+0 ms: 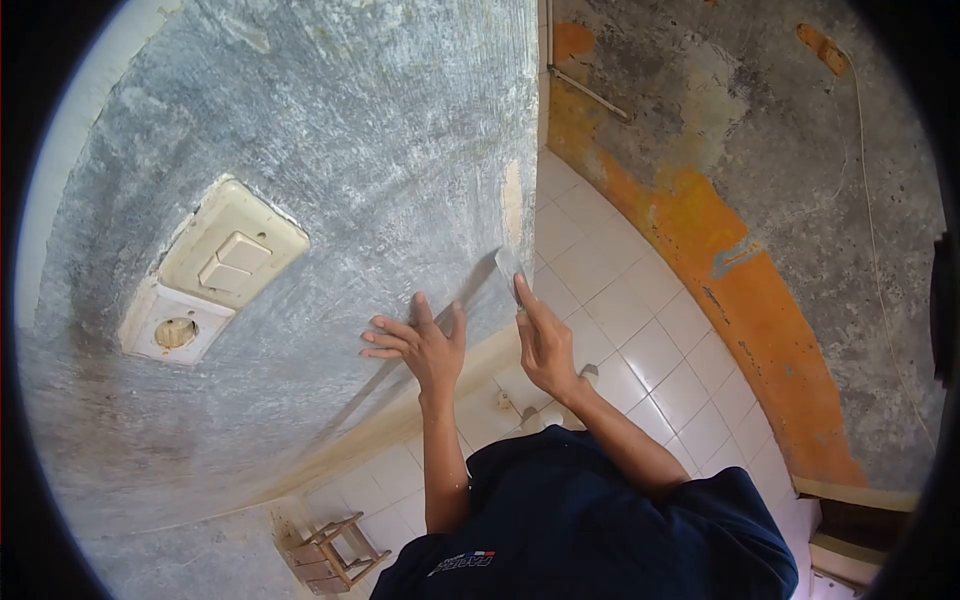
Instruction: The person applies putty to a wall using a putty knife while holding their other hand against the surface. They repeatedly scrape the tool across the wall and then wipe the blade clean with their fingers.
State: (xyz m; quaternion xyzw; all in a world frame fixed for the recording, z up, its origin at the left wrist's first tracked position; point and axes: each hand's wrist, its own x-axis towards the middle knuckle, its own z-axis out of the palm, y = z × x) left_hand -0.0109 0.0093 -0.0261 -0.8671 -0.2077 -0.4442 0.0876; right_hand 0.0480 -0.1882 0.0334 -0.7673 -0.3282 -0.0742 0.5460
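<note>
Near the right edge of the grey, scraped wall, my right hand is closed round a flat metal scraper. The scraper's blade is at the wall, just below a pale, narrow patch. My left hand is spread against the wall to the left of the scraper, fingers apart and holding nothing. Further left on the wall are a double light switch and, below it, a round socket in a white plate.
White floor tiles lie below and right of the wall. A wooden stool stands at the lower left. Across the floor is another wall with an orange band and a thin hanging cable.
</note>
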